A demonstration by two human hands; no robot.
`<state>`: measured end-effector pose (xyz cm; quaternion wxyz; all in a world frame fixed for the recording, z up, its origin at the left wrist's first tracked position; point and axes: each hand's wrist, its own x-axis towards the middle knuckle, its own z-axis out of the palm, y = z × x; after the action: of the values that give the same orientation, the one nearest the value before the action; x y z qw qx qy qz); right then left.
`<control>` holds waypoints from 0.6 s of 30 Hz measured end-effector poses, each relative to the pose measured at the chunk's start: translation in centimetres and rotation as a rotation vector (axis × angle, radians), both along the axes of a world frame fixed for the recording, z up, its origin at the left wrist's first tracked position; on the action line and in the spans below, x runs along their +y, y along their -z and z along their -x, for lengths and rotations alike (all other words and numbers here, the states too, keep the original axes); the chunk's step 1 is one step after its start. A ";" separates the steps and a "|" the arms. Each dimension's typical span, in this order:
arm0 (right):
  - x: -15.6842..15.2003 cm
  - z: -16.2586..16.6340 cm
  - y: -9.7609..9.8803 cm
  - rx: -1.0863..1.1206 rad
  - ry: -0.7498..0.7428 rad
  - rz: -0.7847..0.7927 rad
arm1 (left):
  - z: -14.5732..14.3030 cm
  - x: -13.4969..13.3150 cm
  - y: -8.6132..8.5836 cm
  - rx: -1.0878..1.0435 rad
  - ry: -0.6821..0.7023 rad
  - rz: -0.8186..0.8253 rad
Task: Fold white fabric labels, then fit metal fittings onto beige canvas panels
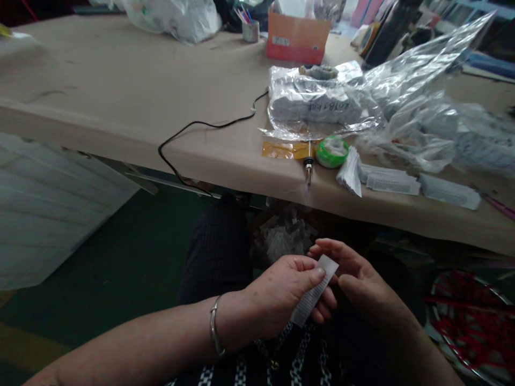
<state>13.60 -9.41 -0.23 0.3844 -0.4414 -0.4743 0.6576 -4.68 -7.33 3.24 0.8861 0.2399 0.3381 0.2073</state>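
Note:
Above my lap, my left hand (295,289) pinches a narrow white printed label (309,301) between thumb and fingers. Beside the label's upper end is my right hand (358,271), its fingers curved and thumb apart, with nothing visible in it. Stacks of similar labels lie along the table's front edge: a fanned bundle (351,172), a flat stack (390,179) and another stack (448,191). Left of them sit a green round container (332,152) and a pointed metal-tipped tool (308,165).
A brown-covered table (120,69) spans the view, a black cord (201,123) crossing it. Clear bags of white packs (314,104), an orange box (295,37) and a pen cup (250,31) stand on it. Below is a heap of clear scraps (284,236); a red-woven round seat (475,316) is at right.

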 end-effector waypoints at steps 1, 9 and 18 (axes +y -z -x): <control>0.5 0.0 0.2 0.107 -0.094 0.101 | 0.0 0.2 0.0 -0.006 0.026 0.015; 3.3 0.5 2.0 0.366 -0.300 0.197 | 0.0 1.1 1.8 0.031 0.165 0.114; 4.0 0.4 1.5 0.063 -0.207 0.113 | 0.1 2.3 2.3 0.010 0.116 0.108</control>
<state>13.19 -5.39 -1.70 0.3037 -0.3904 -0.4671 0.7329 -4.74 -4.98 0.99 0.9065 0.2119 0.3389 0.1358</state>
